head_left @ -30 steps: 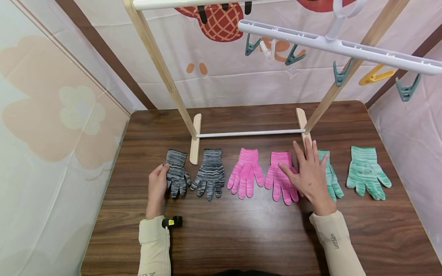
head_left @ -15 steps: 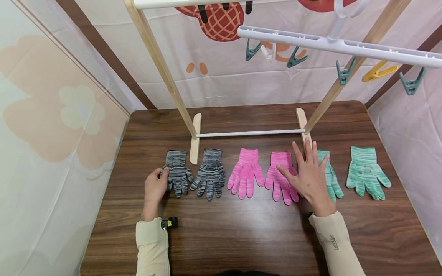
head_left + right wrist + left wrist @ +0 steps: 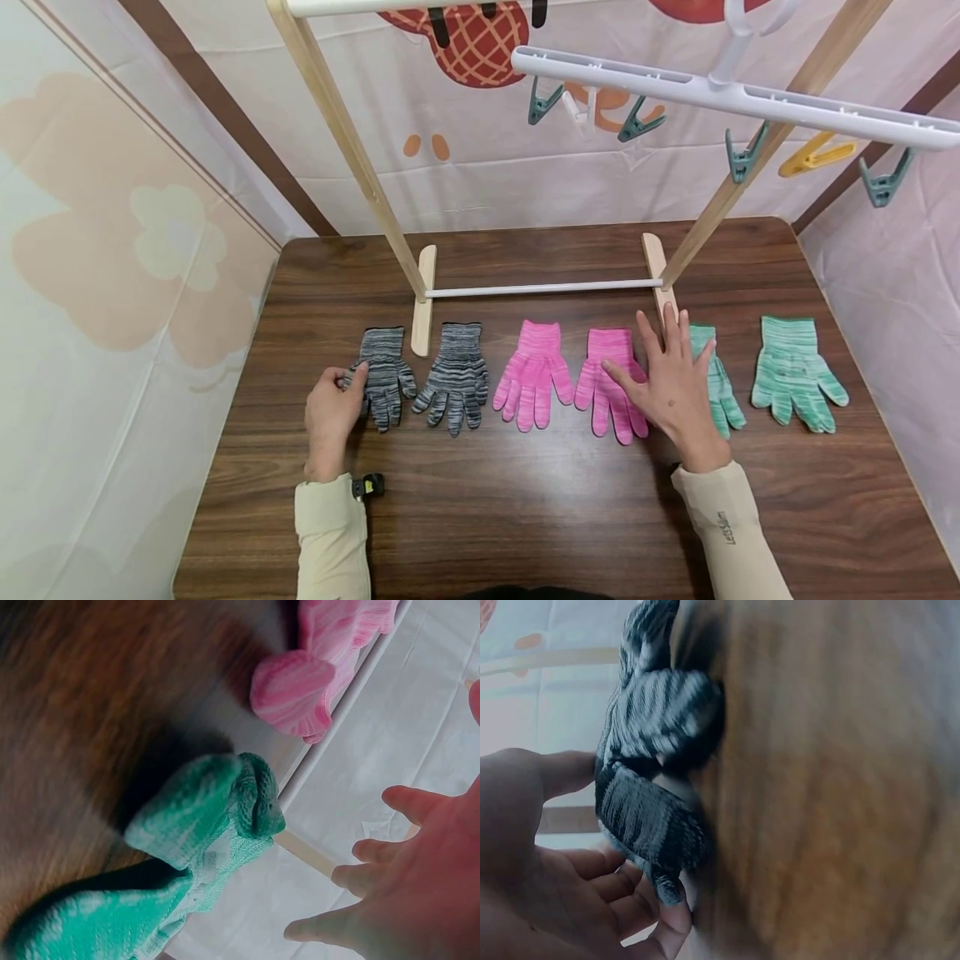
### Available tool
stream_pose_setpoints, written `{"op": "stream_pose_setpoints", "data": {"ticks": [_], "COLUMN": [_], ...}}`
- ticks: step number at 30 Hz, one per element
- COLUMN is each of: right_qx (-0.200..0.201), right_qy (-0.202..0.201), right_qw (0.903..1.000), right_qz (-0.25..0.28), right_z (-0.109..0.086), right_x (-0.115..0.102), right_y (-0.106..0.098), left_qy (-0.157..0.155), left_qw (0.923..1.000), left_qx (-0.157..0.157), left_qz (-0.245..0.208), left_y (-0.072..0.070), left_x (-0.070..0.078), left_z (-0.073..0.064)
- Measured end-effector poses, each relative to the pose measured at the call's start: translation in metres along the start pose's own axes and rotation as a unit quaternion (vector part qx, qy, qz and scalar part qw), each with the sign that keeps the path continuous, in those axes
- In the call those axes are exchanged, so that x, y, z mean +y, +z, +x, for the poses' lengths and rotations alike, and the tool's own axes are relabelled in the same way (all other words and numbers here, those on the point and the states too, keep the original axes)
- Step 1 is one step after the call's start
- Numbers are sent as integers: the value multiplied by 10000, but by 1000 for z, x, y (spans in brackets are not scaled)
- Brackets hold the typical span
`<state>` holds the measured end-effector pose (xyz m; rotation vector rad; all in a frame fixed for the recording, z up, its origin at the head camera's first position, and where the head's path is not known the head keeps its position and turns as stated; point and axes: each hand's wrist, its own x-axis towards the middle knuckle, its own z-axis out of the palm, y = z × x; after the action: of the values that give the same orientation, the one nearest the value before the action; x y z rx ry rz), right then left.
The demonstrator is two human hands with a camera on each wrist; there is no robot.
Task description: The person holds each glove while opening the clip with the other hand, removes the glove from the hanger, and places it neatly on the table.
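Note:
At the left end of a row of knit gloves lies a black-and-grey striped glove (image 3: 386, 375). My left hand (image 3: 332, 412) pinches its left edge; in the left wrist view the thumb (image 3: 570, 771) is on one side of the striped glove (image 3: 649, 817) and the fingers are on the other. A second striped glove (image 3: 459, 375) lies beside it. My right hand (image 3: 671, 392), fingers spread, hovers between a pink glove (image 3: 611, 379) and a green glove (image 3: 720, 387), partly hiding both. The right wrist view shows that hand (image 3: 427, 870) apart from the green glove (image 3: 195, 817).
Another pink glove (image 3: 534, 375) and another green glove (image 3: 795, 375) lie in the row. Behind stands a wooden rack with a white lower bar (image 3: 543, 290). From above hangs a white hanger (image 3: 637, 79) with several clips, including a yellow clip (image 3: 817, 154).
My left hand has shifted slightly left, and the glove's thumb side is pulled outward with it. The right hand has barely moved. The hanger sways a little.

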<state>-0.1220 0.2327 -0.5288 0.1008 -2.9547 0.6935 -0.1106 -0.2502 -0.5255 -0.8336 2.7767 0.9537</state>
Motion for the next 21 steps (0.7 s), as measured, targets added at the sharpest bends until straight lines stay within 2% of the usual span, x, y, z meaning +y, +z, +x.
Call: {"op": "stream_pose_setpoints", "data": {"ticks": [4,8,12,17,21], "right_qx": [-17,-6,-50,-53,-39], "right_qy": [13,14,55,111,133], "right_qw": [10000,10000,10000,9999,9999], "right_qz": [28,22,30,2,8], "right_z": [-1,-2,-4,-5,-5], "right_x": [1,1,2,1,1], "right_y": [0,1,1,0,-1], "left_qy": [83,300,533,1020,1414], "left_qw": [9999,9994,9979,9922,9883], "left_qx": [-9,65,360,719,568], "left_qz": [151,134,98,-14,81], "left_y": [2,2,3,6,12], "left_x": [-2,-3,0,9,12], "left_z": [0,-3,-9,-15,-15]}}
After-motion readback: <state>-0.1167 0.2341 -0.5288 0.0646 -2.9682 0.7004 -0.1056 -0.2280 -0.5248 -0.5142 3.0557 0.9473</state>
